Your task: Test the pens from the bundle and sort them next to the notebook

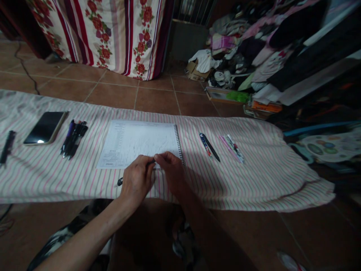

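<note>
My left hand (137, 182) is closed around a dark pen (120, 181) that pokes out to the left of the fist and runs right toward my other hand. My right hand (172, 170) pinches the pen's other end with fingertips pressed together, right at the lower edge of a spiral notebook (138, 143). The notebook lies open on a striped cloth (254, 177), its page covered with faint scribbles and its wire binding on the right side.
Left of the notebook lie a bunch of pens (73, 137), a phone (45, 128) and a dark object (8, 146). To its right are two pens (209, 146) and a few more (232, 149). A floral sheet (113, 34) and piled clothes (254, 49) stand beyond, on tile floor.
</note>
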### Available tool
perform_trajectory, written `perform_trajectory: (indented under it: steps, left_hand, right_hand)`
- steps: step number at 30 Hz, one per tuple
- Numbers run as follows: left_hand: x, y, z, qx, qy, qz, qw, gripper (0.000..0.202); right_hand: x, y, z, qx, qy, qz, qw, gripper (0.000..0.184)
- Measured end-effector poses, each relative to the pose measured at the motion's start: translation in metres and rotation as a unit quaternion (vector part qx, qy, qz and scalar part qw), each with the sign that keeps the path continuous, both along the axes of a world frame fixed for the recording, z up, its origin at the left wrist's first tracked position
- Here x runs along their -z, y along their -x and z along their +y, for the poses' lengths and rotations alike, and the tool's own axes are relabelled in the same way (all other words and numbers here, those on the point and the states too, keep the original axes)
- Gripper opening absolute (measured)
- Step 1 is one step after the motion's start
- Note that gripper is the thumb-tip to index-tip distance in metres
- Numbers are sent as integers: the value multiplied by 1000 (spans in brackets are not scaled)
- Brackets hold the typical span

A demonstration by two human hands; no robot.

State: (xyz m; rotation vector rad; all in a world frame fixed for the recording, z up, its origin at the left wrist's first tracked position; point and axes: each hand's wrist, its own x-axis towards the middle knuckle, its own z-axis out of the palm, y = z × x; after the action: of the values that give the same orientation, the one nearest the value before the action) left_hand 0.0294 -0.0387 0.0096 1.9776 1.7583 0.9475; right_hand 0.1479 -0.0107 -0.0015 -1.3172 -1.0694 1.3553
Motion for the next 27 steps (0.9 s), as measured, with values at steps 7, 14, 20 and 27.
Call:
perform_trajectory:
  steps: [7,14,20,27]
  left_hand:
    - [1,-4,0,-4,5,-42,999,22]
    - [7,-7,4,11,0,-98,995,28]
    - [12,-8,4,19,-4,-146,989,29]
    - [4,-7,11,-16,63,-293,954,23]
  right_hand:
    - [-1,2,2,12,-36,-5,999,32]
    - [-2,0,5,30,-76,-43,996,34]
    - [-5,-5,6,19,-81,-87,993,31]
    - [-5,-11,7,7,-87,-101,991,29]
